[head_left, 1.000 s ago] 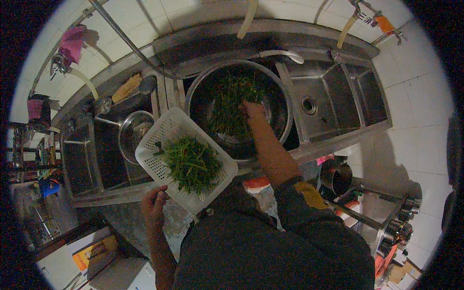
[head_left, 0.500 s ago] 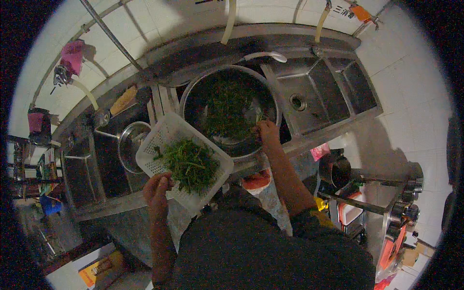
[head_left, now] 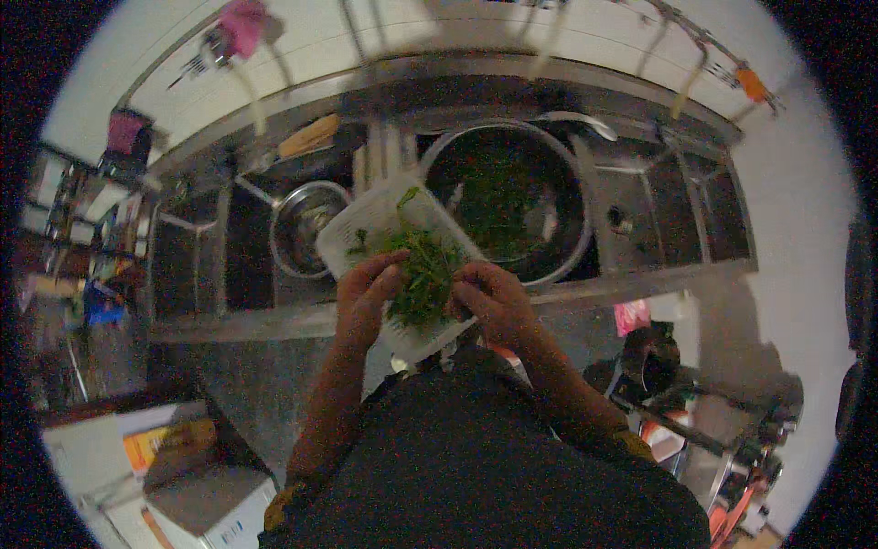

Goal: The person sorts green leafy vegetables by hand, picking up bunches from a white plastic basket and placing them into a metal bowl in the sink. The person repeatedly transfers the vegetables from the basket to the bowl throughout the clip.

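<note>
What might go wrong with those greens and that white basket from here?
The white basket appears to jut past the sink's front edge, so a bump might tip it. The left hand and right hand are at the greens inside, so loose sprigs could spill over its rim.

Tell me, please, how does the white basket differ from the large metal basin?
The white basket is pale and roughly rectangular, whereas the large metal basin is round and darker. The basket looks smaller than the basin. The left hand and right hand are at the leafy greens in the basket; neither is at the basin.

Shared: both contain greens.
</note>
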`<state>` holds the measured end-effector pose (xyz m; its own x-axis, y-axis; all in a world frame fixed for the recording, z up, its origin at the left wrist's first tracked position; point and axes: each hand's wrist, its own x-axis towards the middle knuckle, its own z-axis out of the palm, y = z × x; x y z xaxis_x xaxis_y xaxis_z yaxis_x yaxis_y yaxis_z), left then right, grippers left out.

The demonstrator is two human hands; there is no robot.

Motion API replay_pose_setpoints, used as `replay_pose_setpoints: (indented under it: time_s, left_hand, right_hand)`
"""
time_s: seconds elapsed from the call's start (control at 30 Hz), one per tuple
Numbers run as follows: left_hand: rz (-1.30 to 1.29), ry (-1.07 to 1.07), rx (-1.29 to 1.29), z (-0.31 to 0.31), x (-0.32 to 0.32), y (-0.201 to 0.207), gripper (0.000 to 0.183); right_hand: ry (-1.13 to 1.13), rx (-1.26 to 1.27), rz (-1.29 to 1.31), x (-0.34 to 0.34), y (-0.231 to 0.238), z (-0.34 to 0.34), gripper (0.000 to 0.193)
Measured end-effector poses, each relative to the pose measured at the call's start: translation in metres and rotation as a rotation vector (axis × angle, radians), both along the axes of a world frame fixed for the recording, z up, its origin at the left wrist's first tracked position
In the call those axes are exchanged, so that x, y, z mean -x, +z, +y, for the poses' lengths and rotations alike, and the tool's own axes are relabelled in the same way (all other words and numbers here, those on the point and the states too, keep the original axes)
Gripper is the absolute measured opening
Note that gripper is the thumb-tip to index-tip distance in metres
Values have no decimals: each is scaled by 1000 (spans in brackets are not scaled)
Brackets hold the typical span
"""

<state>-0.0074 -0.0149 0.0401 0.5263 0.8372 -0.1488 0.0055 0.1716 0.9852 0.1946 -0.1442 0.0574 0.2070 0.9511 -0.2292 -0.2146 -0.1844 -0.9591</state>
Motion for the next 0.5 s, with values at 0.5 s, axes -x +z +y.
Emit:
replay_pose_setpoints:
  time_s: [0.5]
  left_hand:
    - [-129, 154, 81, -18, 16, 18, 22]
  right_hand:
    - [274, 12, -171, 45, 9, 27, 18]
